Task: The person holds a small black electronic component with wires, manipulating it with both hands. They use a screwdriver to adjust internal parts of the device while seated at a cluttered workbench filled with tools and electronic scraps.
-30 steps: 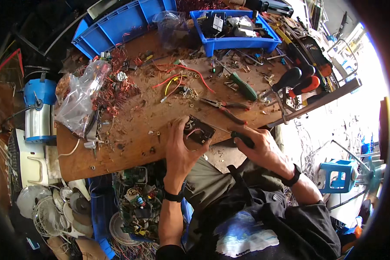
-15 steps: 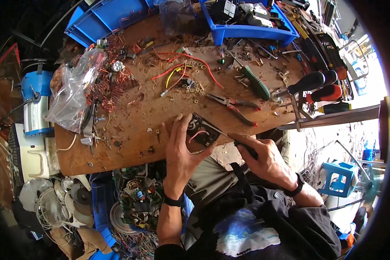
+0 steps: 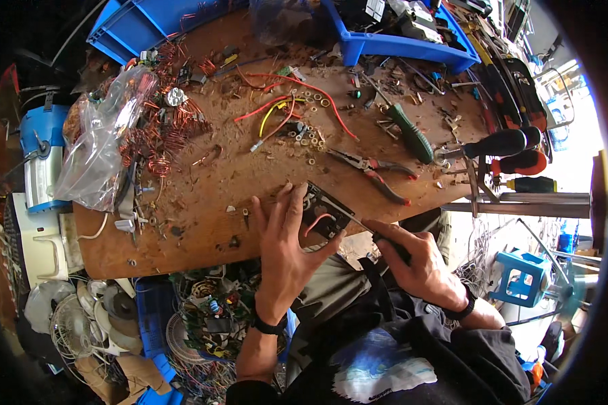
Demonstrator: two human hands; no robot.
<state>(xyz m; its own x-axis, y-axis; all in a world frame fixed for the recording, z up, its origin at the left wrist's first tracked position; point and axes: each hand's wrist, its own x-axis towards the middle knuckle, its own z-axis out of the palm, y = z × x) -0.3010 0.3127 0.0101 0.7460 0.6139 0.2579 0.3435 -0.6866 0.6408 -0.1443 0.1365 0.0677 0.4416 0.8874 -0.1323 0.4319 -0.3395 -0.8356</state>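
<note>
My left hand (image 3: 282, 246) is closed around a small dark rectangular electrical part (image 3: 321, 219) at the table's near edge, thumb along its near side and fingers at its far left corner. A short pink wire curves over the part's open face. From the right, my right hand (image 3: 419, 263) grips the black handle of a screwdriver (image 3: 398, 251). Its thin metal shaft points up and left and lies against the part's right side; where the tip ends is hard to make out. Beyond them, red-handled pliers (image 3: 375, 177) lie with jaws pointing left.
A green-handled screwdriver (image 3: 409, 131) lies farther right on the wooden table (image 3: 182, 239). Copper coils (image 3: 172, 118) and a clear plastic bag (image 3: 108, 145) pile up at left. Blue bins (image 3: 392, 46) stand at the far side. Tools hang in a rack (image 3: 473, 179) at right.
The view has shifted slightly, so the table's things sit a little differently in the picture. Both hands keep their grip; the screwdriver stays against the part.
</note>
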